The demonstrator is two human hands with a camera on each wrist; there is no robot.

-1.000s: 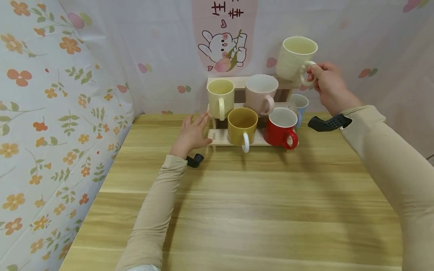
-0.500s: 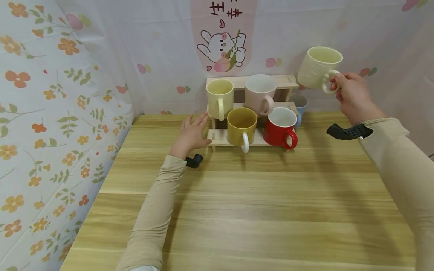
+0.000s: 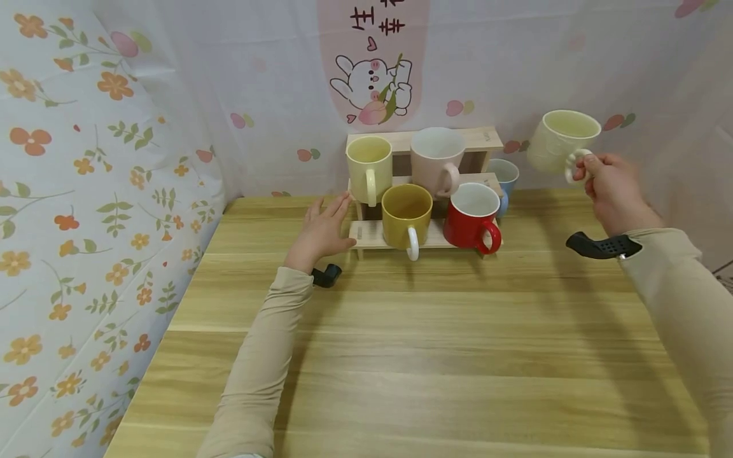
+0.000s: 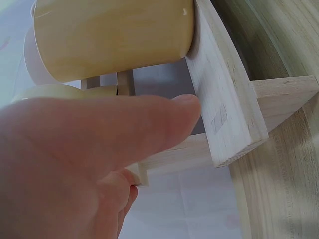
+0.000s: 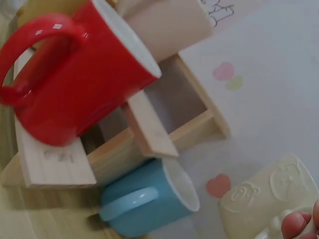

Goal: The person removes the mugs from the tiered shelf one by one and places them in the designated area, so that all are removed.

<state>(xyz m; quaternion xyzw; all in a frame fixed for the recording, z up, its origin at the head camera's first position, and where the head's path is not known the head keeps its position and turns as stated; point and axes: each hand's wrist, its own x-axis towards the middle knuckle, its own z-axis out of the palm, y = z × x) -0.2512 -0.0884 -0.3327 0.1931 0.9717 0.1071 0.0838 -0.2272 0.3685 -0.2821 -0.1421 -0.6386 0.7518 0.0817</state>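
Note:
My right hand [image 3: 620,194] pinches the handle of a cream mug [image 3: 558,143] with raised figures on its side, held upright in the air right of a tiered wooden rack [image 3: 483,136]. My left hand [image 3: 322,234] lies against the rack's left end with its fingers spread; in the left wrist view the thumb [image 4: 149,119] reaches to the lowest board. On the middle tier stand a pale yellow mug [image 3: 366,172] and a pink mug [image 3: 431,156]. Below them are a mustard mug [image 3: 397,222] with a white handle and a red mug [image 3: 466,226].
A light blue mug [image 3: 508,178] stands on the wooden table [image 3: 401,356] just right of the rack, partly hidden behind it. A printed cloth [image 3: 258,76] hangs close behind the rack, and a flowered cloth [image 3: 86,254] borders the left side.
The right hand has carried the cream mug from above the rack's top tier to the right and downward. The left hand stays at the rack's left end.

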